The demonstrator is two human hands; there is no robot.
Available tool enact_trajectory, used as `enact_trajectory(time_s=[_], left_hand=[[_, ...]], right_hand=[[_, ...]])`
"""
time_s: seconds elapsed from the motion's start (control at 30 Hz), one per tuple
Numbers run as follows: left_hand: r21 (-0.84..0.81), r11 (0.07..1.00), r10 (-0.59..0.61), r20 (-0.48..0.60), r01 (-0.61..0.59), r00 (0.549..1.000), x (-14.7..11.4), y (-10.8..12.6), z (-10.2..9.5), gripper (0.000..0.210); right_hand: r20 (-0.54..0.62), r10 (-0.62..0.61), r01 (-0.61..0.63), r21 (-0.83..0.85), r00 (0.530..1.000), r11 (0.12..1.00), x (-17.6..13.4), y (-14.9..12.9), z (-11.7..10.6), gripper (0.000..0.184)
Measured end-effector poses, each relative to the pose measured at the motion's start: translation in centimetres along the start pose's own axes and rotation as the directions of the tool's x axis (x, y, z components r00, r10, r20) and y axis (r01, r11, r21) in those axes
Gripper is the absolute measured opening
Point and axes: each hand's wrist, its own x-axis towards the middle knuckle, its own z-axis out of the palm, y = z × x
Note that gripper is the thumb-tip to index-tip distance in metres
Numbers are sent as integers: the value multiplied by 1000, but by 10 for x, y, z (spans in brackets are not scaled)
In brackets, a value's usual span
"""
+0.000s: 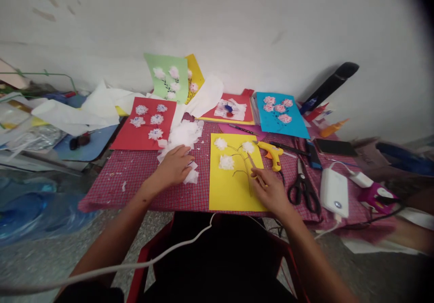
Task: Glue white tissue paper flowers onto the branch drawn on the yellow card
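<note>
A yellow sheet (224, 190) lies before me with drawn stems and white tissue-paper flowers (226, 162) on it. Over its right side, my right hand (271, 190) is closed around a thin pointed stick (251, 160), its tip just below the upper right flower. Whether the stick is a pencil or another slim tool I cannot tell. My left hand (173, 165) rests with fingers stretched and a little apart at the near edge of a pile of white tissue pieces (185, 133). More tissue squares (192, 176) lie beside its fingertips.
A yellow glue gun (271, 154) lies right of the sheet, near black-handled scissors (301, 190) and a white power bank (335, 192). Red (142, 136), green (162, 63) and blue (298, 124) flower cards stand or lie behind. A white cable (183, 243) crosses my lap.
</note>
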Motion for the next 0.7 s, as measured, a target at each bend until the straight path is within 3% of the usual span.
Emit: enact_trajectory(time_s=[0.2, 0.33, 0.43, 0.5, 0.57, 0.63, 0.7], left_hand=[[3, 1000, -2, 24, 2, 1000, 5, 3, 7, 18], [-33, 999, 15, -1, -15, 1000, 7, 0, 11, 17], [-28, 999, 24, -15, -24, 1000, 7, -1, 14, 21], [-42, 999, 23, -22, -24, 999, 6, -1, 15, 23], [-48, 999, 17, -26, -18, 1000, 4, -2, 15, 23], [-26, 1000, 14, -26, -14, 1000, 2, -2, 15, 22], [2, 1000, 15, -25, -15, 1000, 1, -2, 15, 23]], right_hand=[[-29, -37, 36, -23, 999, 999, -32, 8, -15, 26], [144, -129, 147, -121, 981, 982, -38, 3, -16, 32], [241, -122, 169, -186, 963, 968, -35, -2, -19, 34], [191, -52, 95, -220, 980, 971, -26, 1, -26, 30], [40, 81, -66, -279, 996, 958, -8, 11, -36, 29], [-93, 245, -261, -394, 965, 881, 17, 26, -46, 30], [-78, 393, -379, -488, 916, 786, 43, 39, -52, 33]])
